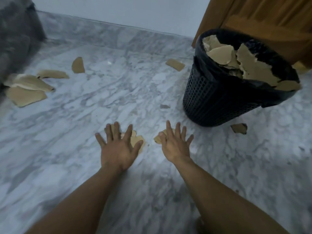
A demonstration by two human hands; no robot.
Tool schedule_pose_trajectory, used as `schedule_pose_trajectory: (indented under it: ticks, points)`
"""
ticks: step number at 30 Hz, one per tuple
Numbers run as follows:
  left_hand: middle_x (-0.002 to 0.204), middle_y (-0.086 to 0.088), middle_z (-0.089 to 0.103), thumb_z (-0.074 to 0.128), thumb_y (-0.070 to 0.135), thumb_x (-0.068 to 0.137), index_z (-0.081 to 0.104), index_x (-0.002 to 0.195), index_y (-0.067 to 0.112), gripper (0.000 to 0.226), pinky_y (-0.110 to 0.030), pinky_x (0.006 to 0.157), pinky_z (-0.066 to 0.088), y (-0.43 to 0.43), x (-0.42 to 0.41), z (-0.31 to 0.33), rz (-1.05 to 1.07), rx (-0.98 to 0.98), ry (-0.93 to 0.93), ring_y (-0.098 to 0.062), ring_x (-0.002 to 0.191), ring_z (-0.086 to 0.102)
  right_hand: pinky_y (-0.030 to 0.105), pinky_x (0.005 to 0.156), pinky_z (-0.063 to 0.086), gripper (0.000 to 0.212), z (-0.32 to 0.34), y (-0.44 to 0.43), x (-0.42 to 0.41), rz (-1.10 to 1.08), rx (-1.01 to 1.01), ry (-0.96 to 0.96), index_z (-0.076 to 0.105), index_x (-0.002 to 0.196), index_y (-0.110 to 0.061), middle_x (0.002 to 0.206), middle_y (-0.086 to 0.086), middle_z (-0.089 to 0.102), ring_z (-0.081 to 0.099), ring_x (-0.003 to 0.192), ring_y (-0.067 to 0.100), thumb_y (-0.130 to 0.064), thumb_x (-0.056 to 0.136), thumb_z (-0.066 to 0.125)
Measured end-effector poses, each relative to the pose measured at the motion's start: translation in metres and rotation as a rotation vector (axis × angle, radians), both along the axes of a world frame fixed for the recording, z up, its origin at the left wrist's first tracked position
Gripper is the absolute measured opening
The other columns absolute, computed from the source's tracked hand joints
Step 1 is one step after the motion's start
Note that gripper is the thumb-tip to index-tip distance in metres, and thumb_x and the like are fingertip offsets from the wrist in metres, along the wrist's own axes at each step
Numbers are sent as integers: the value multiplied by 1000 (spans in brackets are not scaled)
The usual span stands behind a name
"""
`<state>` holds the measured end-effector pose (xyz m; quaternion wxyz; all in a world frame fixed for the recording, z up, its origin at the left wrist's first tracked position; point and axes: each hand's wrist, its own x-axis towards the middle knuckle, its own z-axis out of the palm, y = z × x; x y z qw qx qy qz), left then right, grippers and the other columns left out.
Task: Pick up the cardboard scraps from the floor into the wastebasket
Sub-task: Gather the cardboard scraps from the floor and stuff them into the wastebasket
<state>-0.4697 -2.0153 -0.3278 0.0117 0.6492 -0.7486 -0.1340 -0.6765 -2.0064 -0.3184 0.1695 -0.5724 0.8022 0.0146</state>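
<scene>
Floor: marble floor (pixel 101 102), grey-veined, fills most of the view.
Door: wooden door (pixel 263 19), upper right, behind the wastebasket.
Wastebasket: black mesh wastebasket (pixel 206 95) with a black liner, upright at right; torn cardboard pieces (pixel 249 68) fill its mouth.
Left pile: large scraps (pixel 27 92) overlap on the floor at far left.
Left hand: left hand (pixel 118 149) flat, fingers straight and spread, over the near-left scrap (pixel 137 138); nothing gripped.
Right hand: right hand (pixel 175 146) flat, fingers spread, over the near-right scrap (pixel 157 138); nothing gripped.
Hand spacing: side by side, apart.
Loose scraps: curved scrap (pixel 78 65) mid-left; rectangular scrap (pixel 175 64) near the far wall; small scrap (pixel 238 128) just beside the wastebasket base.
</scene>
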Motion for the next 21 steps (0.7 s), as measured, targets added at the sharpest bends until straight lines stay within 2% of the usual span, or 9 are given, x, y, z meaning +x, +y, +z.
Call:
schedule_pose_trajectory:
  ticks: [3, 5, 7, 11, 13, 16, 19, 21]
  points:
    - [167, -21, 8, 20, 69, 97, 15, 161, 36, 72, -64, 119, -3, -9, -15, -4, 16, -64, 58, -43, 153, -2, 61, 118, 12, 68, 0, 0, -5, -28, -182, 62, 21, 160, -25, 165, 12, 22, 18, 150, 34, -60, 103, 30]
    - [163, -24, 18, 20, 65, 97, 22, 160, 33, 71, -64, 119, 6, -15, -24, -8, -42, -119, 67, -47, 150, 9, 54, 107, 28, 70, -2, 2, -14, -69, -297, 83, 37, 153, -21, 150, 14, 40, 35, 135, 34, -64, 98, 43]
    - [159, -26, 26, 20, 63, 95, 29, 159, 31, 72, -66, 117, 14, -18, -38, -11, -152, -159, 73, -50, 146, 18, 50, 97, 35, 75, -4, 7, -30, -154, -360, 85, 47, 144, -19, 136, 14, 50, 44, 122, 34, -71, 90, 50]
    - [162, -24, 24, 20, 79, 91, 29, 157, 37, 78, -71, 113, 6, -16, -72, -14, -202, -148, 37, -48, 149, 14, 47, 87, 40, 86, -3, 25, -70, -306, -405, 156, 57, 119, -18, 113, 10, 56, 51, 106, 34, -88, 69, 48]
    - [157, -29, 28, 21, 80, 88, 35, 155, 34, 82, -70, 112, 10, -16, -89, -14, -214, -170, 30, -52, 146, 20, 48, 90, 40, 93, -3, 36, -91, -351, -396, 175, 55, 119, -17, 114, 10, 55, 50, 107, 35, -91, 65, 45]
    - [152, -35, 32, 22, 70, 91, 42, 154, 24, 81, -66, 115, 18, -18, -112, -14, -258, -207, 63, -56, 140, 27, 54, 106, 33, 98, -5, 47, -129, -480, -392, 93, 45, 136, -18, 138, 12, 45, 41, 128, 34, -87, 67, 51]
    - [152, -33, 32, 27, 69, 91, 38, 155, 19, 82, -63, 116, 19, -17, -127, -18, -261, -230, 69, -54, 139, 28, 56, 120, 12, 100, -2, 46, -172, -567, -322, -30, 22, 156, -17, 165, 15, 12, 13, 151, 32, -73, 81, 58]
    - [150, -28, 34, 34, 71, 87, 37, 153, 17, 85, -62, 113, 24, -16, -131, -15, -234, -254, 89, -51, 136, 33, 55, 119, 11, 111, 7, 38, -200, -584, -231, -65, 7, 161, -18, 169, 9, -9, 6, 153, 32, -76, 81, 57]
